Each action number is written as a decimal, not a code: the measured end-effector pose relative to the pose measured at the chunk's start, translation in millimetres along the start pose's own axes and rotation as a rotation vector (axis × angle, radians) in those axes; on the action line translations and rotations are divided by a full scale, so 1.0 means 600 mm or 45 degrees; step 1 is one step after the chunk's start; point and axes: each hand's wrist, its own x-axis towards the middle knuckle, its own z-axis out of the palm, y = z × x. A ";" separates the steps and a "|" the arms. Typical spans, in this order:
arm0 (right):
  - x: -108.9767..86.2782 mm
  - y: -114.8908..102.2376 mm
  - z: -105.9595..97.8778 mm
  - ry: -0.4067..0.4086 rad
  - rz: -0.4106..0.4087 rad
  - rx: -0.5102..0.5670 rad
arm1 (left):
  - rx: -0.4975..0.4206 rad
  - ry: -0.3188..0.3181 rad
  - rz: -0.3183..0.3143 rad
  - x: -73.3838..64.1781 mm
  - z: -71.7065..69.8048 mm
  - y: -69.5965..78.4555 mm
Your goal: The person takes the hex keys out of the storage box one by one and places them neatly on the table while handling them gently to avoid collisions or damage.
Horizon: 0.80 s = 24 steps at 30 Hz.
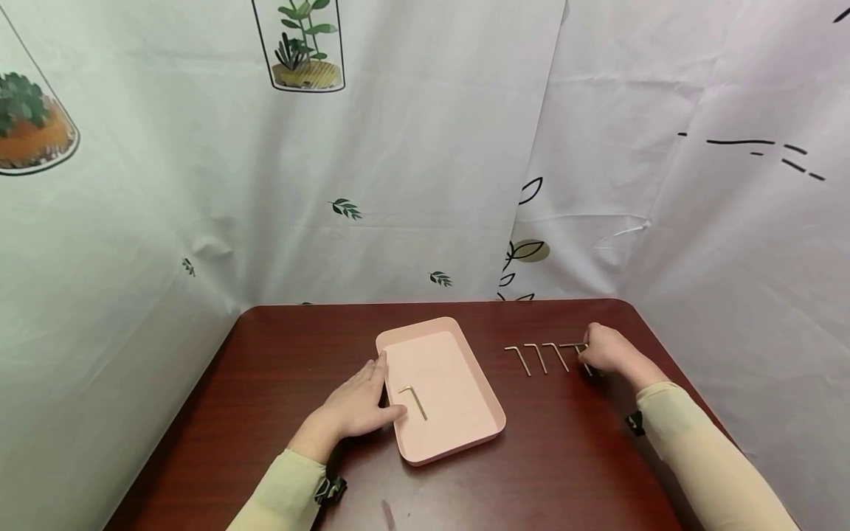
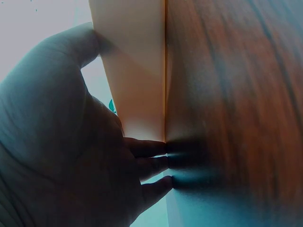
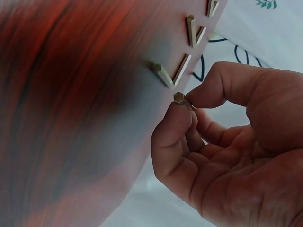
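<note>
My left hand (image 1: 358, 402) lies against the left side of a pink tray (image 1: 458, 383), its fingers extended along the outer wall and its thumb over the rim. In the left wrist view, fingertips touch the tray's side wall (image 2: 137, 80) near the tabletop. Inside the tray is one L-shaped hex key (image 1: 416, 403). At the right, my right hand (image 1: 607, 348) pinches a hex key (image 3: 178, 97) between thumb and index finger; its hexagonal end shows, while the fingers hide much of the rest. Several hex keys (image 1: 536, 358) lie in a row left of that hand.
Everything stands on a dark red-brown wooden table (image 1: 279, 369) with rounded far corners. A white printed cloth (image 1: 398, 147) hangs behind the table and along both sides. A small mark (image 1: 388, 512) shows near the table's front.
</note>
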 end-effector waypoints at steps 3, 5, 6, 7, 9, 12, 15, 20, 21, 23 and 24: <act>0.029 0.056 0.026 0.019 -0.047 -0.015 | 0.000 -0.001 -0.003 0.000 0.000 0.001; 0.034 0.068 0.029 0.007 -0.039 -0.006 | -0.002 -0.002 -0.006 0.000 -0.001 0.001; 0.035 0.070 0.028 -0.009 -0.027 0.012 | -0.003 -0.004 -0.008 0.000 -0.001 0.001; 0.032 0.065 0.025 -0.012 -0.016 0.028 | -0.004 -0.005 -0.010 0.000 -0.001 0.002; 0.016 0.041 0.010 -0.022 0.017 0.060 | -0.003 -0.008 -0.011 0.000 -0.001 0.002; -0.007 0.005 -0.009 -0.022 0.046 0.072 | 0.000 -0.010 -0.008 0.000 -0.001 0.001; -0.022 -0.015 -0.019 -0.026 0.055 0.054 | 0.000 -0.012 -0.005 0.000 -0.001 0.001; -0.023 -0.013 -0.018 -0.017 0.054 0.016 | -0.006 -0.013 -0.002 -0.001 -0.002 0.002; -0.022 -0.011 -0.017 -0.012 0.051 0.016 | -0.004 -0.013 -0.002 -0.001 -0.002 0.001; -0.020 -0.006 -0.015 -0.016 0.045 0.018 | -0.003 -0.012 -0.002 -0.001 -0.001 0.001; -0.019 -0.004 -0.015 -0.022 0.049 0.021 | -0.002 -0.012 -0.002 -0.001 -0.001 0.001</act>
